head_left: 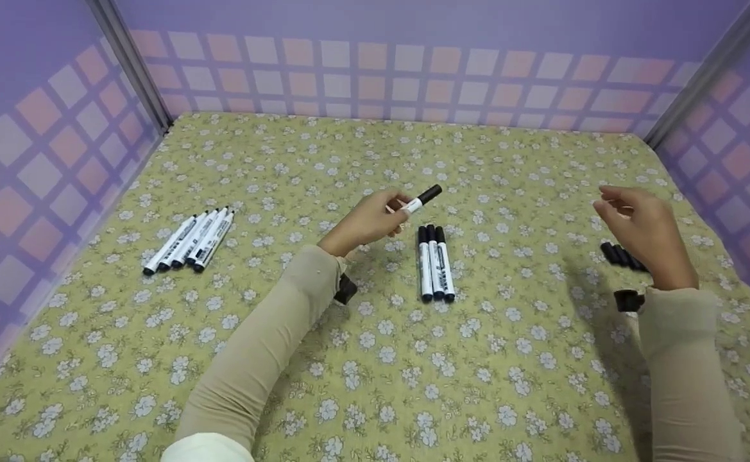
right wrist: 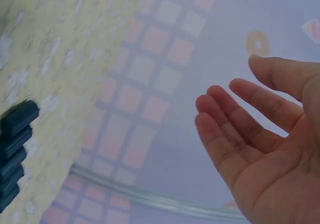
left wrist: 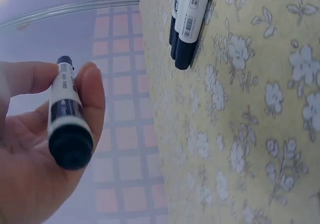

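Note:
My left hand pinches a white marker between thumb and fingers, above the cloth. Its long black cap points away to the upper right, and in the left wrist view the black end faces the camera. Just right of and below that hand, three capped markers lie side by side. My right hand is raised at the right with nothing in it; its fingers are relaxed and gently bent. Below it lie several black marker caps in a row, partly hidden behind the wrist.
Several white markers without caps lie together at the left, their thin tips pointing away. A yellow flowered cloth covers the table. Purple panels with checked squares stand along the back and both sides.

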Motion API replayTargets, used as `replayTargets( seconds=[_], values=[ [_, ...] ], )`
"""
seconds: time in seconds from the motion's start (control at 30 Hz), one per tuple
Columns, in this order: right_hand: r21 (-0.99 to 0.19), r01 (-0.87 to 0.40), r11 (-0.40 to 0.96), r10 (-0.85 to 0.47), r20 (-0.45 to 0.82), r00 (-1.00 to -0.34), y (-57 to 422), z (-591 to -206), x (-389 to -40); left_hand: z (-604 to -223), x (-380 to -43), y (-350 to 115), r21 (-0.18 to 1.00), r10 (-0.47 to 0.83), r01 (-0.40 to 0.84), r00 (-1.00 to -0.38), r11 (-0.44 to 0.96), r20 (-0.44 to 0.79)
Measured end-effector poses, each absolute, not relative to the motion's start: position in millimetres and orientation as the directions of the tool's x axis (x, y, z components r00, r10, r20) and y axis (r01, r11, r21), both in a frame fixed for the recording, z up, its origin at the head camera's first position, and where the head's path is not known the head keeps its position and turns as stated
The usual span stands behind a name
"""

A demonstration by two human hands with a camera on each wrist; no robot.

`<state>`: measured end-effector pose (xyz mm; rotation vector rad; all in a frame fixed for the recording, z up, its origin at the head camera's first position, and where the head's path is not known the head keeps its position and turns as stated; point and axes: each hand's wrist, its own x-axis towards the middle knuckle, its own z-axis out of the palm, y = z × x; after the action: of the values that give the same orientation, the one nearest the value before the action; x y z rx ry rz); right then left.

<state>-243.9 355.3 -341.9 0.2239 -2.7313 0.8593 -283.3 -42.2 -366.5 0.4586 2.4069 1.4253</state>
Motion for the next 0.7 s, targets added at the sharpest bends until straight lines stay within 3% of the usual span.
replayTargets(
  seconds=[0.17,0.33,0.53,0.7],
  values=[
    [-0.434,-0.426,0.794,-0.212,0.458,-0.863,329.9,-337.5,-241.6,-360.9,-277.0,-46.2,0.796,0.452,0.292,-0.892,0.531,0.026],
    [-0.339,-0.551,0.763,-0.337,0.519,-0.785,305.8,-335.5,-237.7,-355.7,-268.0,-48.3,0.714,0.497,0.456,-0.85,0.531,0.174],
    [-0.186,-0.692,0.698,-0.488,0.584,-0.649,277.5,-335.6,-239.4,-352.7,-260.2,-52.4,0.531,0.57,0.672,-0.732,0.516,0.373],
    [-0.132,-0.769,0.626,-0.569,0.597,-0.565,254.7,-335.3,-240.8,-352.0,-256.4,-58.1,0.341,0.617,0.79,-0.612,0.511,0.495]
  ],
)
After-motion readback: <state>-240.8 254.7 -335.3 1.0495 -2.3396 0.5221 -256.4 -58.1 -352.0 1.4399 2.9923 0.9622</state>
